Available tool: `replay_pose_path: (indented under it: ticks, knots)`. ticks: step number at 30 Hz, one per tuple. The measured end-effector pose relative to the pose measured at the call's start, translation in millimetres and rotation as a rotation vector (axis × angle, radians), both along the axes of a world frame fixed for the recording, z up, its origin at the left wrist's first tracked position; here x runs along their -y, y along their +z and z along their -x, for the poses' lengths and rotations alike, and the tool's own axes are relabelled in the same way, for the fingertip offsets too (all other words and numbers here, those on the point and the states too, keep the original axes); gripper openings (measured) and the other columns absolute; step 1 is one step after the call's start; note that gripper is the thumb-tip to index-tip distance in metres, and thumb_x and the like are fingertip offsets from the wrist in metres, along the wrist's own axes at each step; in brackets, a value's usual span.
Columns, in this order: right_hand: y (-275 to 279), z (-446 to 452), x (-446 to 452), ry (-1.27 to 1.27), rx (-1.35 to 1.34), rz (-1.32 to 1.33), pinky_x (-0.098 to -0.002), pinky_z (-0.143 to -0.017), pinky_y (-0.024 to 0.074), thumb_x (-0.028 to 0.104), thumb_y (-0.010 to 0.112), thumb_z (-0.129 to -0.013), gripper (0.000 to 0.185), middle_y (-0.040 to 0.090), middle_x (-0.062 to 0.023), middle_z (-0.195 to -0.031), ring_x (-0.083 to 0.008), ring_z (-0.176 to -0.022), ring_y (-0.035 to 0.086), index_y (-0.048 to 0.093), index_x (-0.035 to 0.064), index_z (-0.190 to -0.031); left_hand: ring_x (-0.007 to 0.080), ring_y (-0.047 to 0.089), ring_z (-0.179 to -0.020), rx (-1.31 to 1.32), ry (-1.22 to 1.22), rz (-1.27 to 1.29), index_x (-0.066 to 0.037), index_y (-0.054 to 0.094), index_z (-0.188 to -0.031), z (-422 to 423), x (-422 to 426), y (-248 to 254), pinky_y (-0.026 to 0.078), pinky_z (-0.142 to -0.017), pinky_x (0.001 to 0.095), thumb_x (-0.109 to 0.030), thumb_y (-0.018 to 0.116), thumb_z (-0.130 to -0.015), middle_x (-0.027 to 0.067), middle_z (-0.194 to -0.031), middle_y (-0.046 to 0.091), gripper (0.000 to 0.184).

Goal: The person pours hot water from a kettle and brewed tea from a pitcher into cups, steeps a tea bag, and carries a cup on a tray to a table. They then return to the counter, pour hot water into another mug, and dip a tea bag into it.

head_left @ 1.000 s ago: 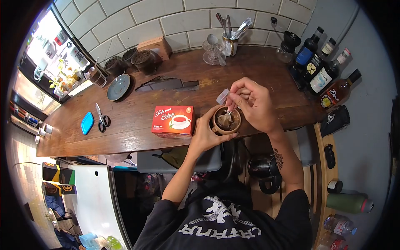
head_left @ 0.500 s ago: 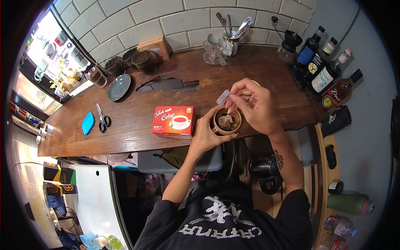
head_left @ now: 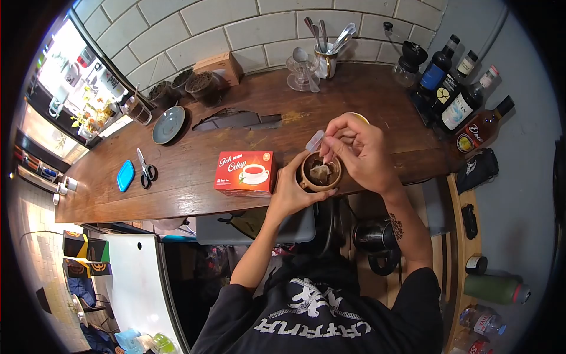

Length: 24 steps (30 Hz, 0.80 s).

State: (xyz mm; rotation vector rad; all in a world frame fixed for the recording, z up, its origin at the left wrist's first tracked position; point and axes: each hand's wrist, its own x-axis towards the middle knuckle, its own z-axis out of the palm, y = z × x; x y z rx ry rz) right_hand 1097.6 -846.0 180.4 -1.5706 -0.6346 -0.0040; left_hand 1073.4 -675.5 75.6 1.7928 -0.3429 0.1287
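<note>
A brown cup (head_left: pixel 305 179) stands near the front edge of the wooden counter, with my left hand (head_left: pixel 289 187) wrapped around its side. Inside it lies a wet tea bag (head_left: pixel 320 174) against dark contents. My right hand (head_left: pixel 359 150) is over the cup's rim, thumb and fingers pinched together, the fingertips dipping toward the opening. A small translucent tag (head_left: pixel 315 140) sticks out from the pinch; a string between it and the tea bag is too fine to make out. Touching or very close to my left hand is a red tea box (head_left: pixel 245 172).
Scissors (head_left: pixel 145 169), a blue lid (head_left: pixel 125 176) and a grey-blue plate (head_left: pixel 168 125) lie to the left on the wooden counter (head_left: pixel 194 177). Syrup bottles (head_left: pixel 461 109) line the right end. A cutlery cup (head_left: pixel 326 62) is at the back; a yellowish rim (head_left: pixel 357 117) shows behind my right hand.
Both hands keep nearly the same position. The tea bag has shifted slightly inside the cup, and my right fingertips have moved a little. The rest stays put.
</note>
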Motion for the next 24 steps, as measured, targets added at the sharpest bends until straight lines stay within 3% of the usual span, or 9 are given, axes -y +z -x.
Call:
replay_pose_path:
  ticks: [11,14,16,24]
  knots:
    - [-1.2,2.1,1.4,-0.011,0.062,0.076,-0.0245,-0.069,0.0536,-0.004,0.059,-0.094,0.006,0.066,-0.0079,-0.082,-0.0113,-0.076,0.067,0.054,-0.0031,-0.097,0.0197,0.068,-0.102,0.015,-0.032,0.017,0.006,0.054,-0.128,-0.7,-0.3,3.8,0.053,-0.091,0.0334,-0.017,0.094,-0.057,0.0164,-0.108,0.069,0.085]
    - [1.2,2.2,3.3,-0.013,0.06,-0.051,-0.0245,-0.069,0.054,-0.003,0.06,-0.094,0.006,0.066,-0.0078,-0.083,-0.0111,-0.075,0.067,0.054,-0.0031,-0.098,0.0196,0.068,-0.103,0.018,-0.033,0.022,0.006,0.053,-0.129,-0.2,-0.6,4.9,0.053,-0.092,0.0335,-0.017,0.094,-0.057,0.0163,-0.109,0.069,0.085]
    - [-1.7,4.5,1.6,-0.027,0.048,0.094,-0.0242,-0.069,0.0539,-0.003,0.059,-0.094,0.006,0.066,-0.0076,-0.082,-0.011,-0.075,0.068,0.055,-0.0031,-0.098,0.0196,0.067,-0.103,0.004,-0.048,0.031,0.006,0.053,-0.129,1.4,0.3,9.4,0.053,-0.092,0.0336,-0.017,0.094,-0.058,0.0164,-0.11,0.069,0.085]
    - [-2.5,4.9,2.6,-0.031,0.082,0.065,-0.0239,-0.069,0.0535,-0.004,0.059,-0.093,0.006,0.066,-0.0075,-0.082,-0.0109,-0.075,0.067,0.055,-0.0023,-0.098,0.0214,0.068,-0.103,-0.027,-0.056,0.032,0.007,0.053,-0.129,1.3,0.1,11.4,0.053,-0.092,0.0344,-0.018,0.094,-0.057,0.0177,-0.11,0.069,0.087]
